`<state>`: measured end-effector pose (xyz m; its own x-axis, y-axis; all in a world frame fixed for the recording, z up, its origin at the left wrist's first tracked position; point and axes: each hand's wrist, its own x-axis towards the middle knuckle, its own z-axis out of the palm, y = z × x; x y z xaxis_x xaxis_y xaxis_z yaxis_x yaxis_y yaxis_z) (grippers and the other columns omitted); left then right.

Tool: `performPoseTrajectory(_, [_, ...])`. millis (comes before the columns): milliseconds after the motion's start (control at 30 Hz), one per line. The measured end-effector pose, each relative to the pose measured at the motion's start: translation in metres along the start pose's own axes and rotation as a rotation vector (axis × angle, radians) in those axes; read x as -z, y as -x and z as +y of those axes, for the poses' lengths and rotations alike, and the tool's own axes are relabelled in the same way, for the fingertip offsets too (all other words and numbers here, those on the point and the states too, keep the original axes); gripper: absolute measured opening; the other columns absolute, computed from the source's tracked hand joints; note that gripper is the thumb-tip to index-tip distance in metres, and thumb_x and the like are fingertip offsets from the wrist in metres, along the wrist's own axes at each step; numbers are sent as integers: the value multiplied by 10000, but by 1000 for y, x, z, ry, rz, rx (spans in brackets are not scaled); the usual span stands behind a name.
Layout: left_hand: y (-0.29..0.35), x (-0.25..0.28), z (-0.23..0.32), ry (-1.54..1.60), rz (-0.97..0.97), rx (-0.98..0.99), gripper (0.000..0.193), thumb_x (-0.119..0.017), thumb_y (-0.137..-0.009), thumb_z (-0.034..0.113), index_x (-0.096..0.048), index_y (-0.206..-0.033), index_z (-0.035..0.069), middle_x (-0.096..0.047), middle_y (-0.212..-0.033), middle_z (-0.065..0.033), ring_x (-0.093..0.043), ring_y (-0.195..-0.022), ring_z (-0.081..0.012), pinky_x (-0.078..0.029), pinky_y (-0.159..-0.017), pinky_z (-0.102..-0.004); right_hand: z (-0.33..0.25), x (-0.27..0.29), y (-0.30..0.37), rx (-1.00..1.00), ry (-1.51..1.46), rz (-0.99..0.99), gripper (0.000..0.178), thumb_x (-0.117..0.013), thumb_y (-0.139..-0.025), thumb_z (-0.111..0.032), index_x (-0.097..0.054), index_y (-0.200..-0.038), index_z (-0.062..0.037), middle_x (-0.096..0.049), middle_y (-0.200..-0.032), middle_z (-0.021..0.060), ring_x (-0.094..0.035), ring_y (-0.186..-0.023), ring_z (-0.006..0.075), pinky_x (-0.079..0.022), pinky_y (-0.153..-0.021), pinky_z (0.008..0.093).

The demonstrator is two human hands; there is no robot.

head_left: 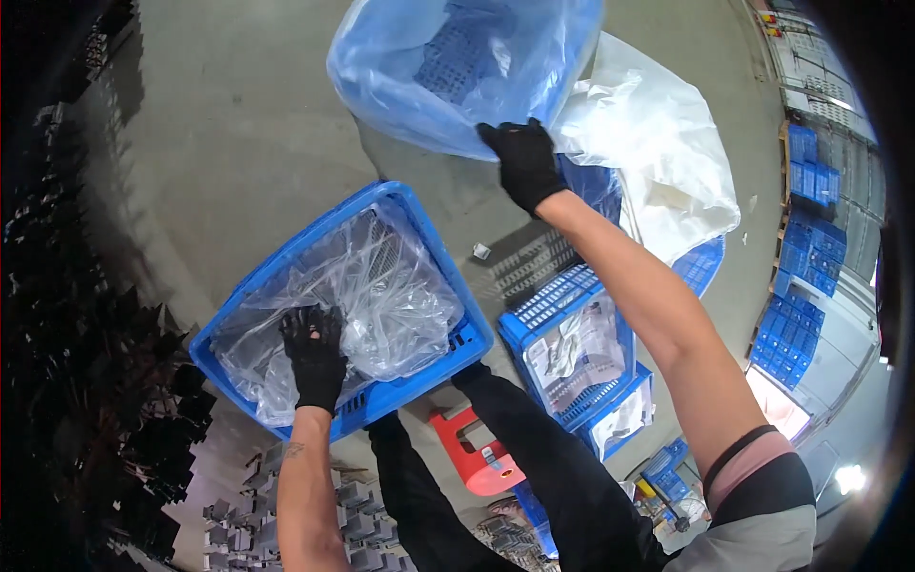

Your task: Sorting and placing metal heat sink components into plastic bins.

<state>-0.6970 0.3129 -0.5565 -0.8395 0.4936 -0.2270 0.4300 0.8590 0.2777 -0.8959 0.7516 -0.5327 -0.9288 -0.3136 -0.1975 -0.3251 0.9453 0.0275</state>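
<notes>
My left hand point(315, 355), in a black glove, rests with its fingers spread on clear plastic bags point(386, 315) in a blue crate point(416, 203). The bags look crumpled, and what they hold, if anything, cannot be made out. My right hand point(526, 164), also gloved in black, reaches forward to the near rim of a second container covered by a translucent plastic liner point(391, 110). Its fingers are curled over the liner's edge. Through the liner a bluish, grid-like bottom shows. The fingertips are partly hidden.
A white plastic sack point(658, 143) lies right of the lined container. Several blue crates stand below it, one holding a printed sheet point(577, 353). A red plastic object with a handle opening point(477, 453) sits between my legs. Stacked blue crates point(810, 248) line the right side.
</notes>
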Motion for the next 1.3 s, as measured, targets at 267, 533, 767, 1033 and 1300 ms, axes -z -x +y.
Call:
performPoseTrajectory(267, [0, 39, 22, 23, -20, 104, 816, -759, -661, 197, -468, -1422, 169, -362, -1494, -194, -329, -1385, -403, -228, -1143, -568, -24, 15, 43, -692, -1339, 134, 644, -723, -785, -228, -481, -1359, -64, -626, -1081, 159, -606, -925, 331, -439, -958, 469])
performPoseTrajectory(533, [41, 81, 62, 53, -34, 202, 689, -777, -738, 277, -527, -1355, 101, -427, -1452, -189, -404, -1318, -388, -278, -1094, -557, 48, -57, -37, -282, -398, 102, 744, -792, -722, -443, -530, -1288, -37, -638, -1164, 169, -647, -1012, 323, -521, -880, 399])
performPoseTrajectory(767, [86, 152, 109, 344, 2, 356, 605, -781, -775, 225, -552, -1311, 62, -511, -1361, -208, -488, -1230, -393, -367, -1043, -493, 82, 14, -50, -234, -110, -89, 492, -770, -742, -431, -668, -1054, -64, -697, -981, 185, -668, -920, 372, -529, -813, 454])
performPoseTrajectory(1033, [70, 237, 94, 893, 360, 672, 529, -717, -871, 116, -498, -1340, 5, -540, -1339, -162, -539, -1212, -263, -426, -1034, -390, 107, 170, 48, 123, -166, 176, 426, -775, -745, -327, -675, -1053, -50, -681, -966, 215, -648, -946, 374, -527, -821, 447])
performPoseTrajectory(1300, [61, 344, 34, 984, 710, 751, 432, -585, -984, 178, -474, -1365, 7, -541, -1342, -101, -544, -1153, -180, -440, -999, -335, 0, 285, 171, -376, -1060, 12, 420, -678, -835, -56, -574, -1241, -17, -631, -1192, 174, -619, -1060, 282, -492, -919, 388])
